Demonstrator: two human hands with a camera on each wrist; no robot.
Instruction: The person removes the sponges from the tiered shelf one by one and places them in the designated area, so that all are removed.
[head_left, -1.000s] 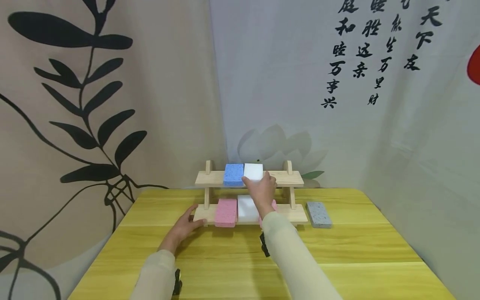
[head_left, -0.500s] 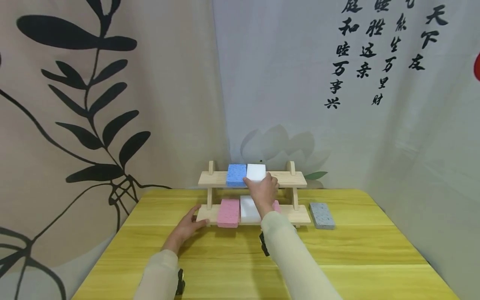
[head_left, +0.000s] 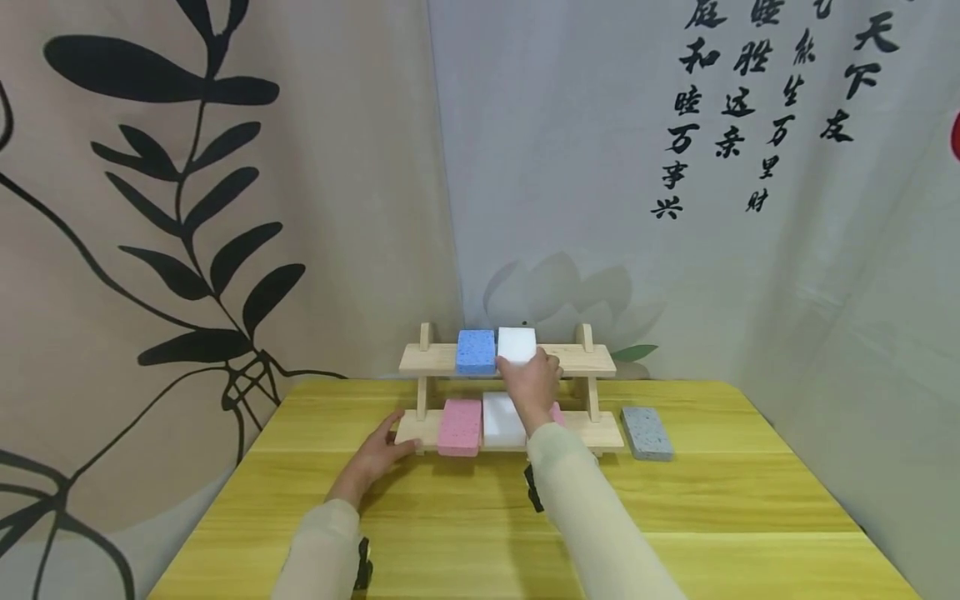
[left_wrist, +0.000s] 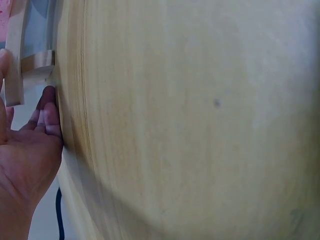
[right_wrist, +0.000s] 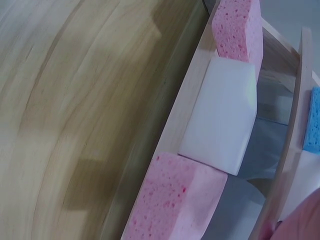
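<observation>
Yellowish worktop (head_left: 450, 521); 2-tier wood rack (head_left: 585, 361) nr its far edge, abt centre. L hand (head_left: 375, 457) spread at rack's lower L end, thumb at the front edge. R hand (head_left: 531, 387) at upper tier, pinching white sponge (head_left: 517, 343) btwn thumb + fingers; most of it shows beyond them, twd worktop's far edge. Blue sponge (head_left: 476, 352) just L of it. Lower tier, L to R: pink sponge (head_left: 460, 427), 2nd white sponge (head_left: 502, 419), 2nd pink sponge (right_wrist: 170, 200). Grey sponge (head_left: 648, 433): on worktop, R of rack.
</observation>
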